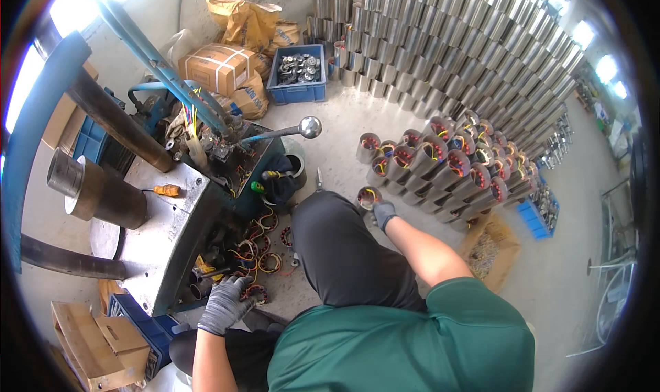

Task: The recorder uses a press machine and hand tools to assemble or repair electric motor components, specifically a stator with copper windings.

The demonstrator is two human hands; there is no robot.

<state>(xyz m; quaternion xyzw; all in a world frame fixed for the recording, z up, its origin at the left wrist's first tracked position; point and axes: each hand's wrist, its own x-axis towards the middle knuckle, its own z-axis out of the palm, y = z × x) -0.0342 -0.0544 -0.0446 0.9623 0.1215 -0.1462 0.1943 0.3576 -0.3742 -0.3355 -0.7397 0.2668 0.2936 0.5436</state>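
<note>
Head view, and from where I stand I see a person in a green shirt (399,347). The gloved right hand (384,214) is at a metal tube (369,198) on the floor (344,127), just beside many other tubes (434,160); I cannot tell if its fingers grasp this tube. The gloved left hand (225,304) is at a wire ring (256,294) beside the heavy machine (155,220). Its fingers reach toward this ring, but whether they grip it, I cannot tell. Several similar rings (261,253) lie near it.

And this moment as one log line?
left hand: at wound ring | right hand: at wired cylinder | nearby: clustered cylinders
</note>
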